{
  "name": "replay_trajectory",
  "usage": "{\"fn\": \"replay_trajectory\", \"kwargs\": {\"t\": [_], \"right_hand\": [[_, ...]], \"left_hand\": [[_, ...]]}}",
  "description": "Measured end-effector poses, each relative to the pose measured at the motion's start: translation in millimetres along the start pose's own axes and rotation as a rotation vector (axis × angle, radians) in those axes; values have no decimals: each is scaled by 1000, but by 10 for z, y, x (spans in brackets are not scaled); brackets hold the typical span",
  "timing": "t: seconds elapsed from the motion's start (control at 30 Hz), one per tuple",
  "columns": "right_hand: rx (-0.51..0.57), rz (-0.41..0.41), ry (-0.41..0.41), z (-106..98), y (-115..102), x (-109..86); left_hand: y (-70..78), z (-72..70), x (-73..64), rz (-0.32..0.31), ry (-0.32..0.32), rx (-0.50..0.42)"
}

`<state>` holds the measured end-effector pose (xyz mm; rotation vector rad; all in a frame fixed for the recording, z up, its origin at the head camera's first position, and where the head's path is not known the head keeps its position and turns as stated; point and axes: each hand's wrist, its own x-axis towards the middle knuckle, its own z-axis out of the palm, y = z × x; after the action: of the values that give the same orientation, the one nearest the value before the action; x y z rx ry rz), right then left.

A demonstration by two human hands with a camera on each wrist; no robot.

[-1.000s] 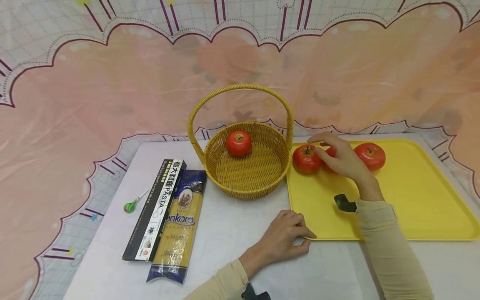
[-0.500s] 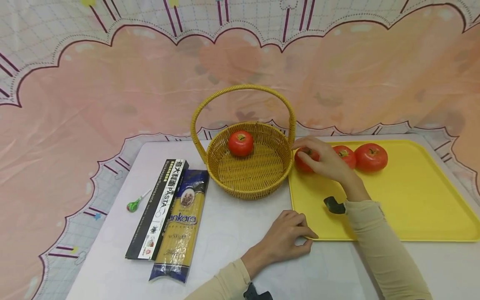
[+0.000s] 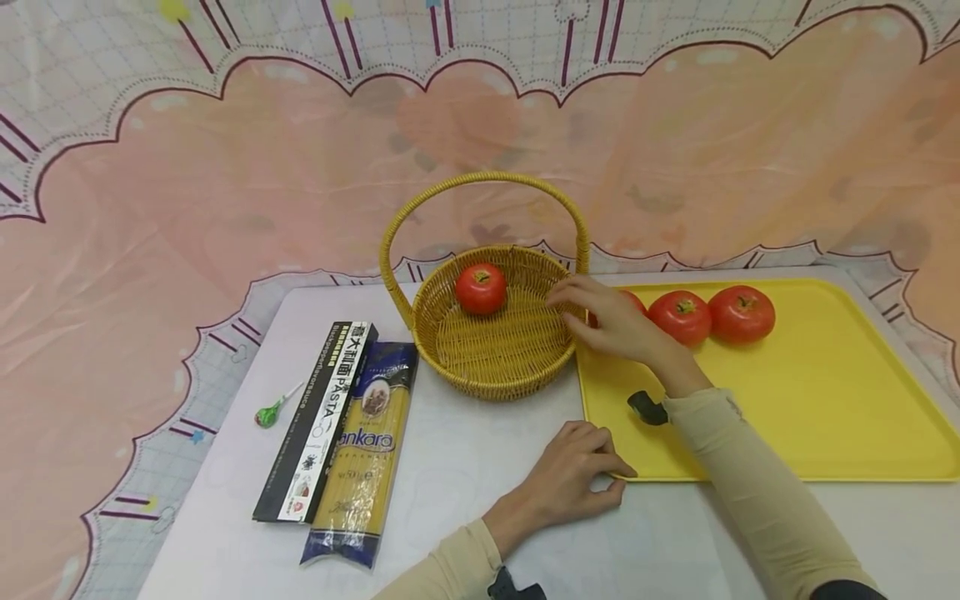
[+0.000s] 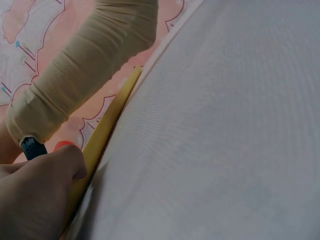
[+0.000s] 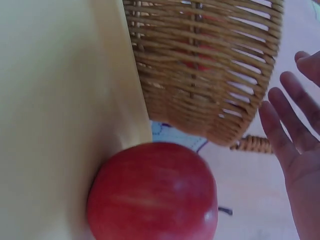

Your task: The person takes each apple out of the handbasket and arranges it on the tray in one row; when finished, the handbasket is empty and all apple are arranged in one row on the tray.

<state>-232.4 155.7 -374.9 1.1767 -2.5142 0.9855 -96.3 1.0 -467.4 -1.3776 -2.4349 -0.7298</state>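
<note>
My right hand (image 3: 603, 317) is over the right rim of the wicker basket (image 3: 495, 387), fingers loosely spread and nothing between them. In the right wrist view, its fingers (image 5: 280, 122) show beside the basket's woven wall. Partly behind that hand, a red apple (image 5: 152, 195) with a thin stem sits on the yellow tray (image 3: 825, 400). Two more apples, one in the middle (image 3: 680, 317) and one on the right (image 3: 741, 314), lie along the tray's back. Inside the basket rests another apple (image 3: 481, 288). My left hand (image 3: 573, 475) rests at the tray's near-left corner, loosely bent fingers touching its edge.
Left of the basket, a black-and-white pasta box (image 3: 315, 425) partly overlaps a yellow-and-blue spaghetti packet (image 3: 363, 467). A green lollipop (image 3: 267, 415) lies farther left. The basket's tall arched handle (image 3: 483, 177) stands up, with a patterned cloth (image 3: 300, 167) behind the table.
My right hand has moved left, from over the apples on the tray to the basket's rim, carrying nothing. The middle apple has come into full view. My left hand stays at the tray corner.
</note>
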Motion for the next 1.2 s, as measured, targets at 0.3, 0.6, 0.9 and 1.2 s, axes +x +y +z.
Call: {"fn": "replay_trajectory", "kwargs": {"t": [0.3,0.6,0.9,1.2], "right_hand": [[-39,-42,-65,123,26,158],[-75,-17,-148,169,34,304],[-94,-91,-169,227,67,479],[-96,-125,-184,266,96,638]], "left_hand": [[-8,2,-2,17,15,3],[-5,3,2,16,16,0],[3,-5,-4,-13,-13,-40],[9,-13,-7,-3,3,-24]]}}
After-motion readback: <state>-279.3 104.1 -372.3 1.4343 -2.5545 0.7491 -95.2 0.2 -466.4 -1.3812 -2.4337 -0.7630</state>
